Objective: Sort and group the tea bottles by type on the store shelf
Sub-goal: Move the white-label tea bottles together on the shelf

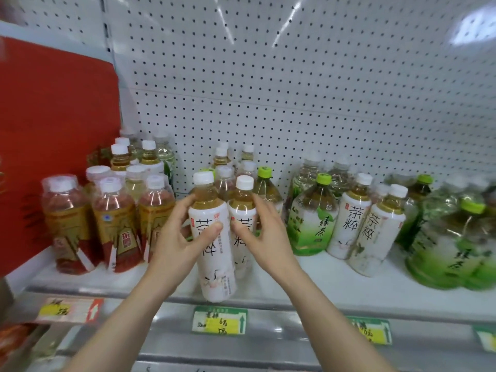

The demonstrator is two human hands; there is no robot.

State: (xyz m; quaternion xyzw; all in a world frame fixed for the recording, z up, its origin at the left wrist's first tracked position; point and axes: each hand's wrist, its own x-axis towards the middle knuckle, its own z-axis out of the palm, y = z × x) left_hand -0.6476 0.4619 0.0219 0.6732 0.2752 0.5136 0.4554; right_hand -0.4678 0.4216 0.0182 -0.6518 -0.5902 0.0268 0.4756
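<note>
My left hand (pixel 178 238) grips a white-labelled tea bottle with a white cap (pixel 214 267) at the shelf's front edge, tilted slightly. My right hand (pixel 261 233) holds a second bottle of the same kind (pixel 243 210) right beside it. Two more white-labelled bottles (pixel 367 229) stand to the right between green tea bottles (pixel 311 224). Red-and-gold labelled bottles (pixel 112 224) stand in a group at the left. Behind my hands, further white-capped bottles (pixel 224 175) and a green-capped one (pixel 265 183) are partly hidden.
A red panel (pixel 53 130) closes off the shelf's left end. Large green tea bottles (pixel 453 242) crowd the far right. A white pegboard (pixel 295 89) backs the shelf (pixel 335 275). Price tags (pixel 218 319) hang along the front rail.
</note>
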